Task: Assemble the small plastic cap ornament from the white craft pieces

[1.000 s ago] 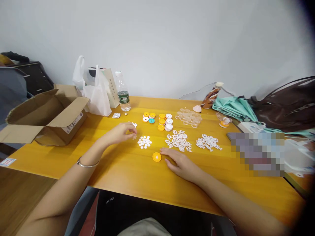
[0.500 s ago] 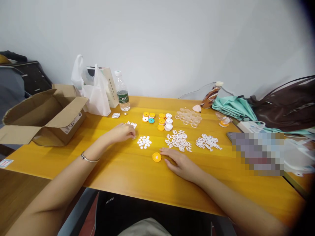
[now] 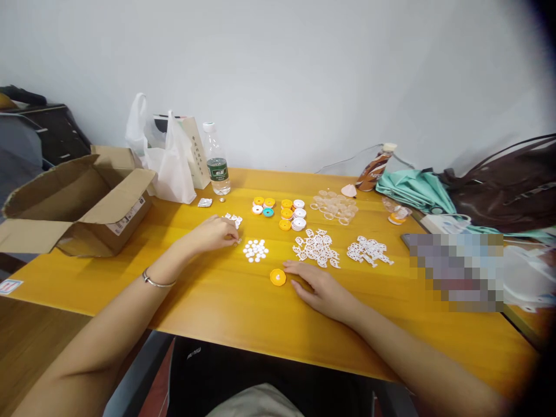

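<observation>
My left hand (image 3: pixel 216 233) reaches down to the table with its fingers bent together at the tips, by a small group of white plastic pieces (image 3: pixel 233 219). Something tiny and pale shows at the fingertips, too small to name. My right hand (image 3: pixel 319 286) rests on the tabletop with its fingers apart and holds nothing. Just left of its fingertips lies a scalloped yellow disc (image 3: pixel 278 277) with a small pale piece at its centre. Between the hands and slightly farther back is a pile of small white round discs (image 3: pixel 255 251).
Yellow, white and teal round parts (image 3: pixel 285 214) stand in groups behind. Clear rings (image 3: pixel 333 207) and white openwork pieces (image 3: pixel 317 248) lie to the right. An open cardboard box (image 3: pixel 73 202), a plastic bag (image 3: pixel 171 168) and a water bottle (image 3: pixel 218 168) stand left, a brown bottle (image 3: pixel 373 169) back right.
The view has shifted very slightly. Both hands stay almost where they were, the left one still bent at the small white pieces, and the yellow disc lies in the same place.
</observation>
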A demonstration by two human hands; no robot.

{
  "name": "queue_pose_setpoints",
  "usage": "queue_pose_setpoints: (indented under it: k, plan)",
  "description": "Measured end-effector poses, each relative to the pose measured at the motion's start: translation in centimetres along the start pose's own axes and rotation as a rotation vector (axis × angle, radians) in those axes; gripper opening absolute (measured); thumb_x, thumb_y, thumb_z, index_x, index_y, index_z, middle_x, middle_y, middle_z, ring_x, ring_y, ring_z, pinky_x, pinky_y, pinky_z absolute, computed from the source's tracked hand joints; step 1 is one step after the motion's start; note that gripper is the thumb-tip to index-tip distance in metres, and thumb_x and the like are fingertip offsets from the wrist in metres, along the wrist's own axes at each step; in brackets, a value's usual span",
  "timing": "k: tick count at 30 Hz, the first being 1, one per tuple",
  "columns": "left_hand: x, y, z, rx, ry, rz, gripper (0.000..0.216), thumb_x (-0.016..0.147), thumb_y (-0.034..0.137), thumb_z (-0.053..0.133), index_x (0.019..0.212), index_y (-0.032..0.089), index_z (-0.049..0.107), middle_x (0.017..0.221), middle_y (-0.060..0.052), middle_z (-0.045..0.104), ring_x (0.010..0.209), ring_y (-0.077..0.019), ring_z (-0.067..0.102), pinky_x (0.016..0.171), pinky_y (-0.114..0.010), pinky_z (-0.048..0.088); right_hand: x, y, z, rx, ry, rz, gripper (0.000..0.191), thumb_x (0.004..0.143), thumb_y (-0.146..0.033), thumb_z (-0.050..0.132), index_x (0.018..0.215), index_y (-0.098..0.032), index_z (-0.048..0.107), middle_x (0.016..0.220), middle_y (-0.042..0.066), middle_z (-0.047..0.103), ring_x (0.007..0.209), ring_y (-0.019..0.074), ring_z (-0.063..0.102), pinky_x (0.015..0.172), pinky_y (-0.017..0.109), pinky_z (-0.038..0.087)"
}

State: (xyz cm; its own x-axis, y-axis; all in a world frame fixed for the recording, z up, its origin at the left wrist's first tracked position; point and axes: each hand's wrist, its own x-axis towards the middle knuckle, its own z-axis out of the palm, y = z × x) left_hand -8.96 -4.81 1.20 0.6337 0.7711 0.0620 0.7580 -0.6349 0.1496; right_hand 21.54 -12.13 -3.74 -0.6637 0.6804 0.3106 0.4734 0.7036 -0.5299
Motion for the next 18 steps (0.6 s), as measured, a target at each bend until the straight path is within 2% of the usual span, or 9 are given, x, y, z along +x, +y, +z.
queue_pose_setpoints:
  k: [5,11,18]
  plan:
    - [-0.2,-0.2,0.11,-0.03,0.027,0.013,0.016,0.078,0.024,0.054,0.077,0.021,0.07,0.083,-0.002,0.069,0.076,-0.0142,0.061,0.075,-0.024,0.04,0.06,-0.08,-0.08,0.001,-0.016,0.004,0.031,0.085,-0.018,0.045,0.115,-0.022,0.053,0.121,0.009,0.058,0.113,0.0205,0.054,0.097,0.041,0.044]
    - [-0.47,0.02,0.16,-0.095,0.039,-0.039,0.011,0.075,0.022,0.056,0.076,0.018,0.066,0.081,-0.001,0.068,0.075,-0.0132,0.06,0.076,-0.024,0.041,0.07,-0.08,-0.04,0.011,-0.02,0.016,0.031,0.086,-0.019,0.045,0.116,-0.023,0.053,0.122,0.008,0.058,0.114,0.02,0.053,0.098,0.04,0.044]
    - [-0.84,-0.15,-0.07,-0.353,0.033,-0.084,0.009,0.073,0.02,0.056,0.077,0.015,0.062,0.08,-0.003,0.067,0.074,-0.0128,0.06,0.071,-0.023,0.045,0.11,-0.21,-0.11,0.006,-0.016,0.017,0.03,0.086,-0.02,0.045,0.115,-0.022,0.052,0.121,0.008,0.058,0.113,0.0204,0.054,0.097,0.04,0.044]
